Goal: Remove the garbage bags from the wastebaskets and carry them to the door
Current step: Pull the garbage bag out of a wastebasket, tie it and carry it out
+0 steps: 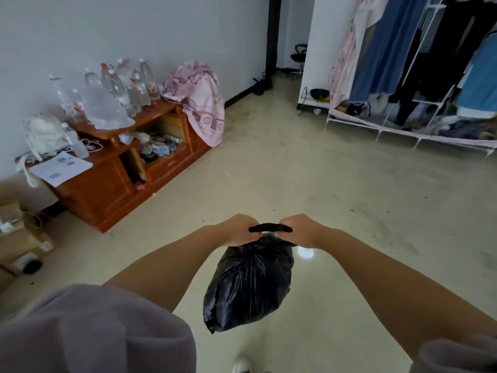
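A full black garbage bag (pixel 248 284) hangs in the air in front of me, above the pale floor. Its top is gathered, and a twisted strip of plastic stretches between my two fists. My left hand (pixel 238 230) grips the left end of that strip. My right hand (pixel 300 230) grips the right end. No wastebasket is in view.
A low wooden cabinet (pixel 126 176) with several plastic bottles (pixel 129 84), papers and a pink cloth (pixel 201 100) stands along the left wall. Cardboard boxes (pixel 18 238) sit at far left. A clothes rack (pixel 419 76) fills the right. A dark doorway (pixel 289 33) with a stool lies ahead.
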### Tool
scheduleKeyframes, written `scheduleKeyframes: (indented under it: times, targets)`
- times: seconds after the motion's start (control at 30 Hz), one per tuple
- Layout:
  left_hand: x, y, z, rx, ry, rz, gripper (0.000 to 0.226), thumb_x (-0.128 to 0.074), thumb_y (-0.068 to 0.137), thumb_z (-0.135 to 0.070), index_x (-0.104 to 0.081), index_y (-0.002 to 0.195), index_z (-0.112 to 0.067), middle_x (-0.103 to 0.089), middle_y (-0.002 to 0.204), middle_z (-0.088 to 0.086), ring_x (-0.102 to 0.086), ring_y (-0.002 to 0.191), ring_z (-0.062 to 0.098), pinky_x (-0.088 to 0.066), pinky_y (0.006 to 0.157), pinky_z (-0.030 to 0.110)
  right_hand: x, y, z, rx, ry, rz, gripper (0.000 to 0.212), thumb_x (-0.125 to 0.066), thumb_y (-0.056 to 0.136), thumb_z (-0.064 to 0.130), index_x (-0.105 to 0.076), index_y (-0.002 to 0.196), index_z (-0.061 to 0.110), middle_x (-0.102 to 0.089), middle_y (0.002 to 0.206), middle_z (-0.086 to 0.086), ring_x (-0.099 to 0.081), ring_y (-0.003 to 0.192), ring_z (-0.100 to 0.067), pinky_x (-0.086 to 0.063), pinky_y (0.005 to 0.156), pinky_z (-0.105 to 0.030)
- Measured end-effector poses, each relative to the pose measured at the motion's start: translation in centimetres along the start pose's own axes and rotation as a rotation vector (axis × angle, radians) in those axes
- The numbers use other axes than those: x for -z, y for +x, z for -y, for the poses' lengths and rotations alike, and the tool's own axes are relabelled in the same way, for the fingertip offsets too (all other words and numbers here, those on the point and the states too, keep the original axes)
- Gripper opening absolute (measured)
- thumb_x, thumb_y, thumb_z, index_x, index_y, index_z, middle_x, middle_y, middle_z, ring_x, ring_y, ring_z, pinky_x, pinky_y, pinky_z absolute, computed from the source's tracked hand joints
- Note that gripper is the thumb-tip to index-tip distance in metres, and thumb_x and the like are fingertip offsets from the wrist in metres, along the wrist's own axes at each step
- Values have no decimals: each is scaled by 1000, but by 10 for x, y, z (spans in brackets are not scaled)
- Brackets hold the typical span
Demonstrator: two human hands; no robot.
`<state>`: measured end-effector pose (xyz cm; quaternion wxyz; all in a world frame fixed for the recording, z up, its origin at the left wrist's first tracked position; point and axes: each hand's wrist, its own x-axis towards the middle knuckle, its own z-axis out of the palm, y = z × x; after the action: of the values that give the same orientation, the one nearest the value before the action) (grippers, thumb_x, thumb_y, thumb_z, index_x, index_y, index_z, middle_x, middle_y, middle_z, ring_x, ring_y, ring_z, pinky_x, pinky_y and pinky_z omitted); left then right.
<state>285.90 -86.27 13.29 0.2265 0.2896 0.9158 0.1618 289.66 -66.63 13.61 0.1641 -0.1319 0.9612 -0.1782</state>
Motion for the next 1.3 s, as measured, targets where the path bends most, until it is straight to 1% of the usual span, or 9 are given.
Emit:
scheduleKeyframes:
  times: [0.1,0.3,0.4,0.6,0.73,0.83,0.93,1.13,1.3]
  targets:
    - [53,61,20,-45,30,3,31,-45,95,-31,-43,66,-22,-45,63,-3,-41,56,12,-30,53,27,40,60,-21,-15,-15,-40,37,-46,95,34,-37,61,23,-44,61,6,-43,60,-13,-31,54,-21]
    - [122,188,58,-90,68,10,25,-45,95,-29,-50,78,-12,-44,64,-2,-42,58,13,-30,54,27,102,178,-76,-53,-42,-36,39,-43,96,33,-35,60,23,-41,59,6,-37,53,-7,-28,51,-20]
    - [148,259,78,-93,68,5,25,-45,95,-29,-48,77,-12,-43,63,-3,-40,56,11,-29,53,26,129,240,-113,-58,-43,-28,38,-44,96,33,-36,60,24,-43,60,7,-38,54,-5,-28,51,-19]
    - [211,408,112,-65,26,-24,24,-47,93,-27,-48,73,-13,-44,63,-4,-41,57,12,-30,53,26,194,369,-198,-79,2,-1,36,-46,94,35,-39,62,20,-45,62,4,-42,60,-14,-31,54,-25]
    - [258,490,134,-43,-14,-56,25,-48,93,-28,-48,71,-15,-45,64,-3,-45,65,19,-32,57,30,248,454,-238,-40,-54,31,36,-45,95,35,-38,63,22,-44,62,5,-43,62,-15,-30,53,-22]
    - [286,544,161,-21,-26,-47,24,-48,93,-28,-50,74,-13,-50,71,3,-48,71,21,-34,63,31,273,514,-259,-11,-67,65,35,-45,96,34,-39,64,22,-45,64,4,-44,61,-14,-30,53,-22]
    - [314,609,195,-6,-23,-26,22,-48,93,-27,-53,79,-12,-54,78,6,-49,73,22,-34,64,31,293,584,-286,-13,-48,87,32,-45,96,33,-42,68,18,-47,67,1,-47,69,-20,-31,56,-27]
    - [389,749,264,-15,-30,-21,23,-49,92,-25,-48,73,-12,-45,63,-4,-47,71,21,-30,60,29,349,740,-338,-75,32,54,35,-52,93,35,-42,62,21,-48,66,1,-46,64,-18,-31,54,-26]
    - [476,862,316,-38,-26,-17,31,-50,91,-26,-42,61,-21,-45,62,-5,-47,68,20,-32,56,28,412,854,-371,-108,88,10,37,-50,93,39,-43,63,20,-47,63,2,-47,65,-20,-31,52,-25]
